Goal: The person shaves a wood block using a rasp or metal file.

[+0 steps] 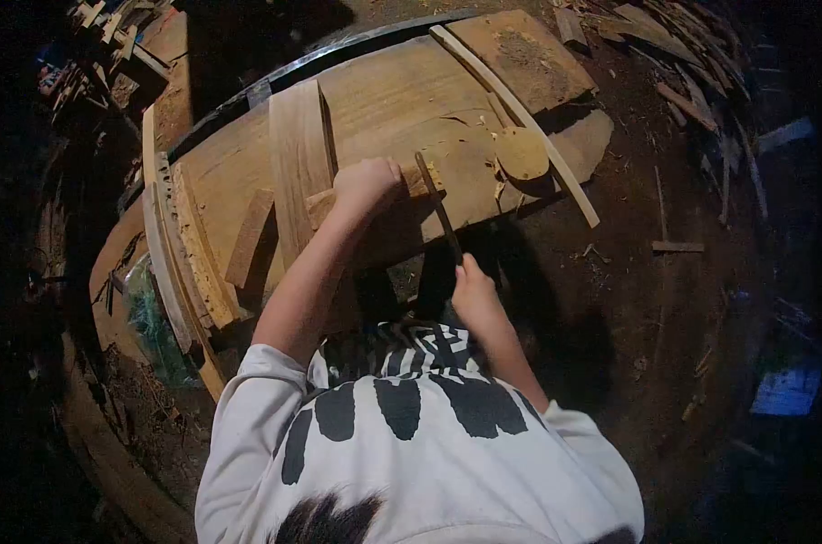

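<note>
My left hand [368, 184] is closed over a short wooden block [413, 181], which lies across the workbench top. In my right hand [474, 292] is the lower end of a long, narrow dark blade [441, 210]; whether it is a knife or another tool I cannot make out. The blade slants up and left, close against the block's right end, where pale chips show. Under the block's left part runs a wide plank [293, 168]. A smaller wood block [250, 238] leans or lies left of that plank.
The thick wooden workbench [375, 109] has a long thin strip [529, 122] across its right side and a round wood piece [522, 152] nearby. Several slats [198, 249] lie along its left end. Scrap wood [683, 54] is heaped at upper right.
</note>
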### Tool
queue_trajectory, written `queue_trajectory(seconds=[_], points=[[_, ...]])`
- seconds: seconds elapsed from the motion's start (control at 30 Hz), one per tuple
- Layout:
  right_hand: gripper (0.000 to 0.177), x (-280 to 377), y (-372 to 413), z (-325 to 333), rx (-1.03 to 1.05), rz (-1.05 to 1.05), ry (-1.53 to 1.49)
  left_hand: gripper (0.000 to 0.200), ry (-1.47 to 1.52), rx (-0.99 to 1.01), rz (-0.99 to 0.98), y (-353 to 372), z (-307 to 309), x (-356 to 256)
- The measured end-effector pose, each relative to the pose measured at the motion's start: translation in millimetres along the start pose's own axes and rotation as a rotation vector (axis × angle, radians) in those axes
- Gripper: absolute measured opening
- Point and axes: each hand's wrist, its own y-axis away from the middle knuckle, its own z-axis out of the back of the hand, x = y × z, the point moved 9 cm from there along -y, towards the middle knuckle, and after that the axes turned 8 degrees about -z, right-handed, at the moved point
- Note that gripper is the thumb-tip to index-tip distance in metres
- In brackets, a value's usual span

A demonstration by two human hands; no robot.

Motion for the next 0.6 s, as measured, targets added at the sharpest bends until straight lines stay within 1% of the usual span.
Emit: queue_trajectory(seconds=[0.07,0.1,0.17,0.2,0.27,0.3,0.37,0.4,0.47,0.53,0.6], points=[[0.015,-10,7,1,0.016,-0.078,-0.027,0.054,0.037,0.005,0.046,-4,-1,5],[0.015,-8,2,0,0.019,-0.080,-0.023,0.053,0.073,0.011,0.087,-4,-3,8],[0.021,15,-24,-4,-0.004,0.028,-0.007,0.053,0.063,0.013,0.068,1,1,2],[0.021,20,-38,-7,-0.003,0.027,-0.009,0.053,0.051,0.013,0.048,2,3,-1],[0.020,40,-60,-2,-0.103,0.161,0.028,0.052,0.063,0.007,0.072,1,1,2],[0.020,42,-65,-1,-0.102,0.157,0.027,0.052,0.078,0.001,0.095,1,0,4],[0.020,44,-68,-1,-0.059,0.170,0.039,0.052,0.063,-0.011,0.073,1,-1,5],[0.020,44,-61,4,-0.059,0.164,0.043,0.053,0.047,-0.027,0.054,0,0,3],[0.017,28,-38,8,0.036,0.008,0.043,0.053,0.058,-0.037,0.076,-1,-3,5],[0.018,14,-9,13,0.049,-0.029,0.035,0.053,0.067,-0.053,0.107,0,0,9],[0.019,9,-3,14,0.062,-0.067,0.028,0.054,0.041,-0.074,0.061,2,4,3]])
